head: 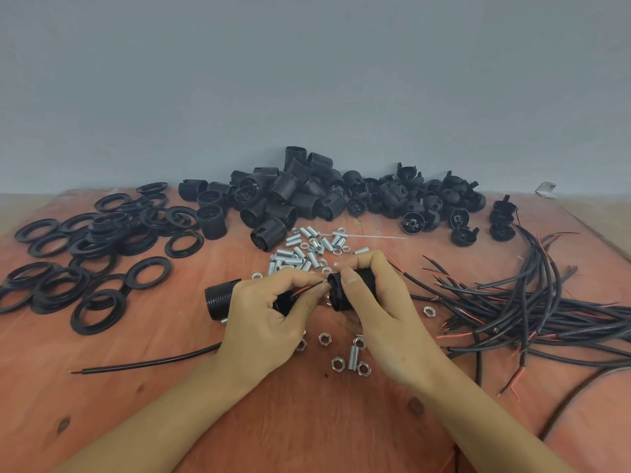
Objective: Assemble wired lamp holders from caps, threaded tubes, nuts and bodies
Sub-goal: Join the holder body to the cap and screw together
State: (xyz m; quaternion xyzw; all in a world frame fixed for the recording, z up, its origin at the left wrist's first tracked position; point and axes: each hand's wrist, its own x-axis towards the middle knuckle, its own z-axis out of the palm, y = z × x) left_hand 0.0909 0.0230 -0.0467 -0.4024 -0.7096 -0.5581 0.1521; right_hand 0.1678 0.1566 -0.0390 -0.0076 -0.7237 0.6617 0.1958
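My left hand (269, 319) grips a black threaded lamp holder body (220, 302) lying sideways, and its fingertips pinch the bare red and black wire ends (309, 287). My right hand (379, 302) grips a black cap (336, 293), thumb on its rim, facing the wire ends. A wire runs out behind the cap toward the right. Loose silver threaded tubes (307, 249) and nuts (338, 363) lie on the wooden table (307, 421) around both hands.
Black rings (102, 254) cover the left side. Piled at the back centre are threaded bodies (283, 196), with caps (426, 199) to their right. A bundle of black and red wires (529, 308) spreads at the right. One single wire (146, 361) lies at the left front.
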